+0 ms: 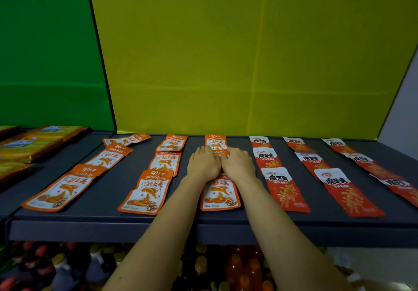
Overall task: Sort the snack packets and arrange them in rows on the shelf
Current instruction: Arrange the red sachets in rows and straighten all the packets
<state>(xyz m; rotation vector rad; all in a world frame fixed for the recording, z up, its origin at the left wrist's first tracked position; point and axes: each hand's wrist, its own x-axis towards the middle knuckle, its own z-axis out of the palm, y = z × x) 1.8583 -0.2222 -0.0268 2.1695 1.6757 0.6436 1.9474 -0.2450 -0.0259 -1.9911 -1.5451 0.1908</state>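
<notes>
Your left hand (204, 162) and right hand (238, 162) lie side by side on the dark shelf (135, 229), palms down and touching each other at the thumbs. The fingers of both are nearly straight and press on the middle packet (219, 152) of an orange-and-white column. Most of that packet is hidden under your hands. Just beyond your fingertips lies the back packet (215, 142) of the same column, and under your wrists, towards you, lies the front packet (219, 194).

To the left of your left hand run two more columns of the same orange-and-white packets, the nearer column (166, 164) and the far column (104, 158), each overlapping and a little crooked. To the right of your right hand lie three columns of red packets (269, 161), three in each. Well off to the left sit yellow boxes (34, 141) on the neighbouring shelf. Below your forearms, under the shelf edge, stand bottles (237, 265), blurred.
</notes>
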